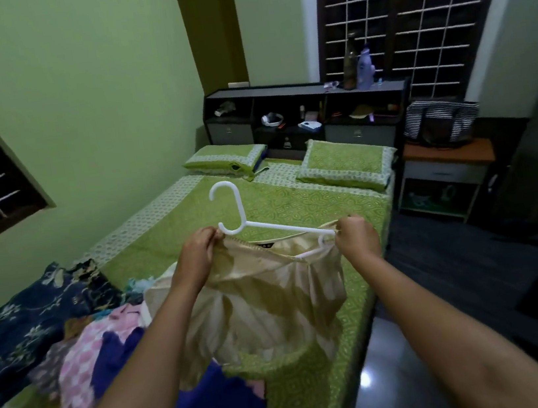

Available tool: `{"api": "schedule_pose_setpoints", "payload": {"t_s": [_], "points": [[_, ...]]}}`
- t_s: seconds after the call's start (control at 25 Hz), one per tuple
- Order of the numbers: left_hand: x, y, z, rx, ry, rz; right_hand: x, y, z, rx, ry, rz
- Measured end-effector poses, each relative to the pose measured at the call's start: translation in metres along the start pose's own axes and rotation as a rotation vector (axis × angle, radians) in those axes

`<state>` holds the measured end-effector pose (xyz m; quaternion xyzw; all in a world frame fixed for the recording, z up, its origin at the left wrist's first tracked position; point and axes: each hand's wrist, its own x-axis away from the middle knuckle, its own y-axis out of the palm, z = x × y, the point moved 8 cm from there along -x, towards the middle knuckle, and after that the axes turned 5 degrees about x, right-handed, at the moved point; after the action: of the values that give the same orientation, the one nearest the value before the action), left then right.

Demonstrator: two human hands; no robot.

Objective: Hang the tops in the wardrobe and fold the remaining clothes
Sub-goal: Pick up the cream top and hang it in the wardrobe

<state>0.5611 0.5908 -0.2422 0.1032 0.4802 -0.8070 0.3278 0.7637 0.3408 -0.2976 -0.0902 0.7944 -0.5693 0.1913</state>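
Both hands: left and right pinch beige top onto white hanger. Hanger bar runs left-right between them, hook nearer left.

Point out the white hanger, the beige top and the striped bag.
white hanger (pixel 238 204): head view, on the stem below the hook.
beige top (pixel 259 295): head view, on the hanging front fabric.
striped bag (pixel 438 117): head view, on its striped side, upon the bedside table.
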Motion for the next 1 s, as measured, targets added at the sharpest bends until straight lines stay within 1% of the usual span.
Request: {"api": "schedule_pose_setpoints", "payload": {"t_s": [0.12, 0.24, 0.36, 0.48, 0.6, 0.72, 0.8, 0.92, 1.0], "points": [[-0.029, 0.040, 0.016, 0.012, 0.040, -0.037, -0.022, 0.008, 0.045, -0.119, 0.049, -0.058], [-0.060, 0.085, 0.042, 0.004, 0.145, -0.110, -0.046, 0.019, 0.096, -0.227, 0.124, -0.176], [-0.082, 0.129, 0.066, -0.010, 0.195, -0.168, -0.067, 0.031, 0.147, -0.329, 0.190, -0.272], [-0.098, 0.170, 0.091, 0.000, 0.235, -0.194, -0.084, 0.035, 0.195, -0.408, 0.235, -0.305], [-0.113, 0.209, 0.117, 0.006, 0.268, -0.204, -0.096, 0.031, 0.238, -0.417, 0.253, -0.344], [-0.121, 0.248, 0.144, 0.046, 0.289, -0.261, -0.100, 0.025, 0.275, -0.401, 0.254, -0.395], [-0.123, 0.277, 0.166, 0.082, 0.309, -0.313, -0.101, 0.022, 0.304, -0.389, 0.294, -0.400], [-0.122, 0.310, 0.196, 0.109, 0.370, -0.370, -0.096, 0.020, 0.347, -0.409, 0.409, -0.388], [-0.125, 0.328, 0.208, 0.117, 0.366, -0.391, -0.094, 0.018, 0.369, -0.404, 0.449, -0.385]]}}
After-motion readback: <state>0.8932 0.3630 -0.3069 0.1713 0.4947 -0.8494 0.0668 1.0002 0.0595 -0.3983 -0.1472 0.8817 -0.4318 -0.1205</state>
